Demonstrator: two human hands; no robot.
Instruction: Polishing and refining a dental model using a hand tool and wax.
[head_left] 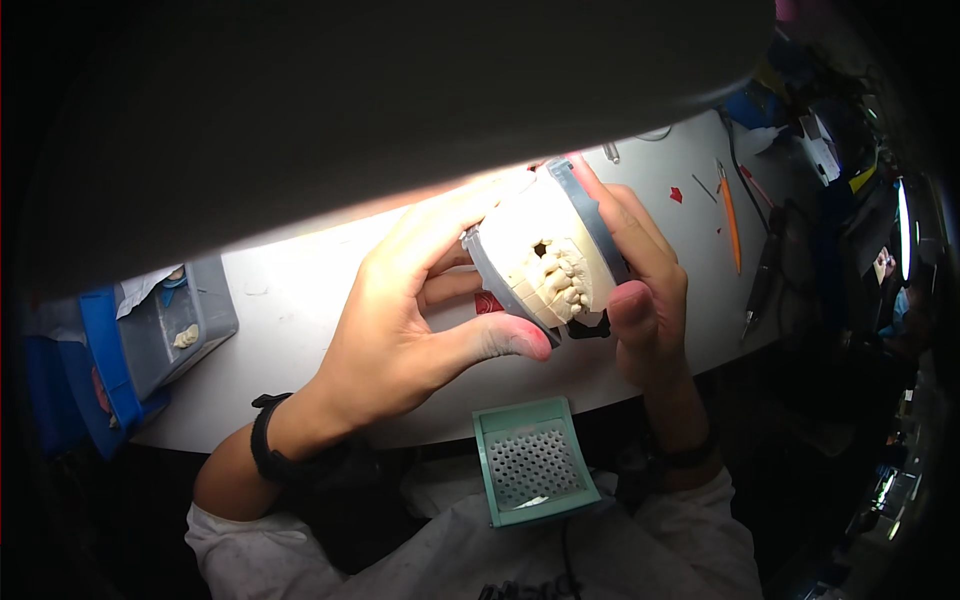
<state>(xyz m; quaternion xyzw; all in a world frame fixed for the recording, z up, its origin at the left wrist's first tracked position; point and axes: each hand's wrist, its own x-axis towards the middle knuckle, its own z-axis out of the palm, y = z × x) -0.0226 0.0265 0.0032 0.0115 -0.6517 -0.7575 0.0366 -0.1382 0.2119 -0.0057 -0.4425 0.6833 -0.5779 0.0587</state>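
We hold the cast (pixel 562 280) raised over the counter (pixel 290 330), gripping it with both hands. Our left hand (pixel 385 325) wraps its left side, thumb by the near end of the grey left plate (pixel 497 277) and fingers reaching behind. Our right hand (pixel 645 265) clasps the grey right plate (pixel 592 215), its thumb bent toward the cast's near end. The cast is cream, tilted, its rows of teeth turned our way with a dark gap above them.

Left of the cast, a grey bin (pixel 228 300) carries a cream lump (pixel 186 336). Right of the cast lie a red scrap (pixel 676 195), then an orange tool (pixel 731 225), and farther right a dark tool (pixel 764 275). On our side of the cast sits a green-framed grille (pixel 535 465). Beyond the cast, a dark hood (pixel 380 120) spans the view, bright light spilling beneath its edge.
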